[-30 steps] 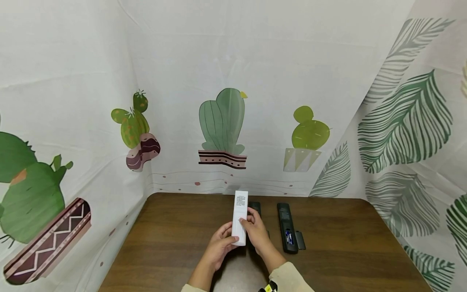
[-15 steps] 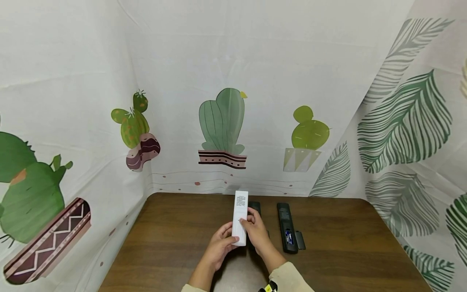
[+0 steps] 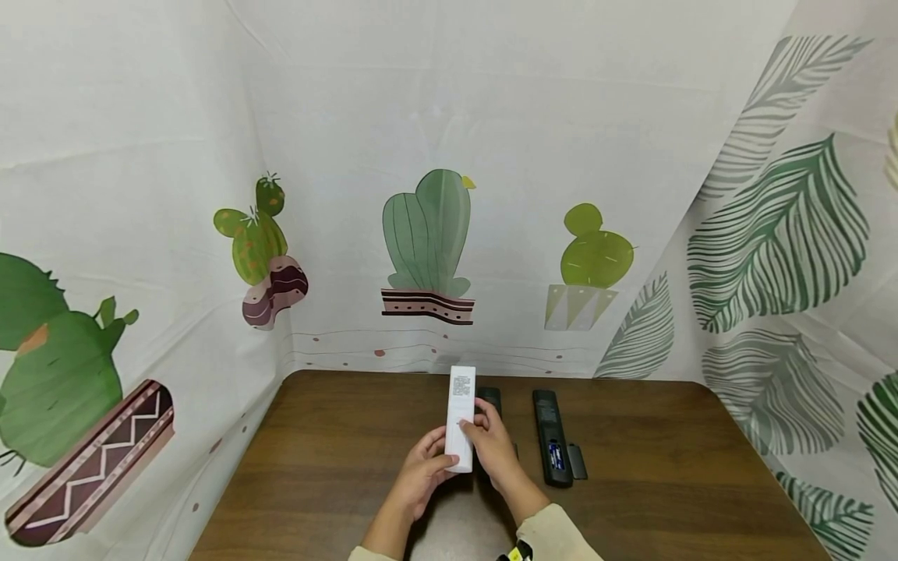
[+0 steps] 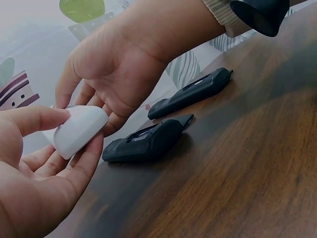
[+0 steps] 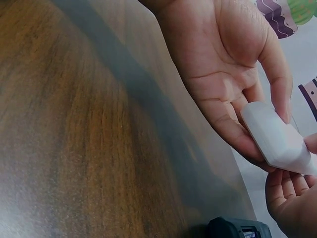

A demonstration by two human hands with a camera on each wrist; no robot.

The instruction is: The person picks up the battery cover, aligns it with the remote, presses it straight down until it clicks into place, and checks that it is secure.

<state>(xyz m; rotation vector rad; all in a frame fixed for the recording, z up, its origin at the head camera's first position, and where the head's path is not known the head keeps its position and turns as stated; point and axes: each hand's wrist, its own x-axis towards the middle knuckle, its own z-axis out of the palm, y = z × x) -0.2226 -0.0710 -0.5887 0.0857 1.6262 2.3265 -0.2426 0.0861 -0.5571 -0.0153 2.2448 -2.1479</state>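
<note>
A white remote control (image 3: 461, 389) is held above the table with its back side up, a printed label near its far end. My left hand (image 3: 419, 477) grips its near end, thumb on top and fingers curled beneath. Further up the same remote, my right hand (image 3: 496, 452) grips the right side, its thumb pressing on the back. In the left wrist view the remote's rounded white end (image 4: 81, 130) shows between both hands. Behind the right hand lies a black remote (image 3: 490, 396), partly hidden.
A second black remote (image 3: 544, 413) lies further right, its battery compartment open with blue batteries (image 3: 556, 456) inside. Its loose cover (image 3: 577, 461) lies beside it. The brown wooden table (image 3: 337, 436) ends at a cloth backdrop (image 3: 519, 156) printed with cacti and leaves.
</note>
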